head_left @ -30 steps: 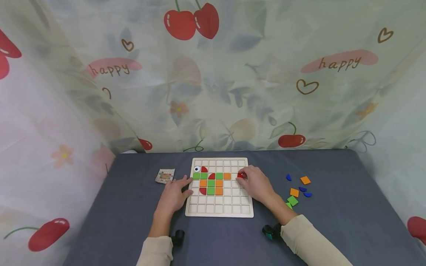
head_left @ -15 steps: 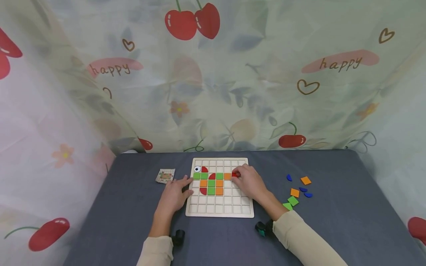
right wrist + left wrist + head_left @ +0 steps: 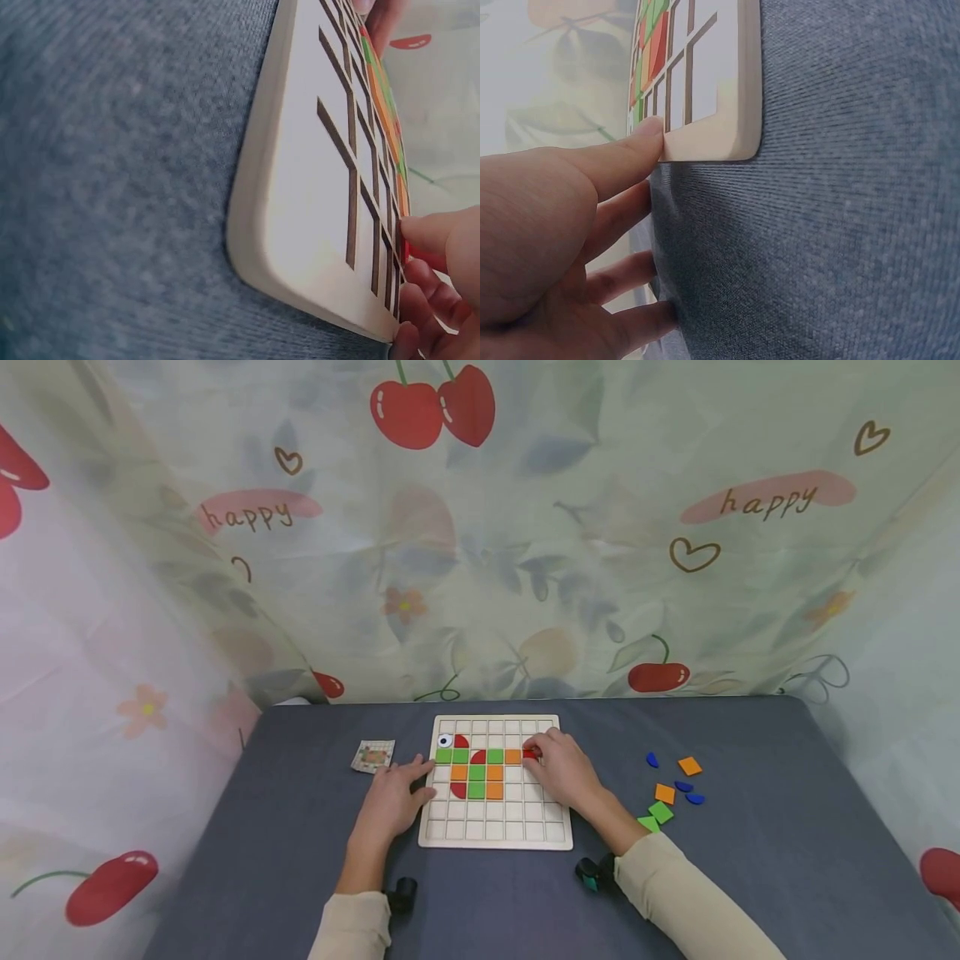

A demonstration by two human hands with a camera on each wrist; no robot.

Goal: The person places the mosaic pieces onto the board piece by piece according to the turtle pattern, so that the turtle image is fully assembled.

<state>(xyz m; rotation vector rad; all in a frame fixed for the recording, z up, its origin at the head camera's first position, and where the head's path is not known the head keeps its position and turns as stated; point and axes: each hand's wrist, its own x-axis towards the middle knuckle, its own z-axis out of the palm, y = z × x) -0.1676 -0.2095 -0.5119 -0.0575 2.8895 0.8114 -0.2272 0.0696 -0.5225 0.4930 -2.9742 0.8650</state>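
Observation:
A wooden grid board [image 3: 534, 835] lies flat on the table, with green, orange and red tiles and a white eye tile [image 3: 446, 741] set in its cells. My left hand [image 3: 388, 802] rests at the board's left edge; in the left wrist view its thumb touches the frame and its other fingers spread along the side. My right hand [image 3: 566, 768] pinches a red tile [image 3: 529, 753] over the cell to the right of an orange tile [image 3: 512, 757]. The fingers hide much of that red tile, so its full shape cannot be made out.
Loose blue pieces [image 3: 683, 787], orange squares [image 3: 689, 766] and green pieces [image 3: 660, 812] lie on the dark table cloth [image 3: 735, 860] to the right. A small picture card [image 3: 372, 757] lies left of the board. A printed curtain [image 3: 525, 568] stands behind the table.
My right hand has moved left with the red tile, from near the board's right edge to beside the orange tile, and has since held still. The left hand has stayed in place.

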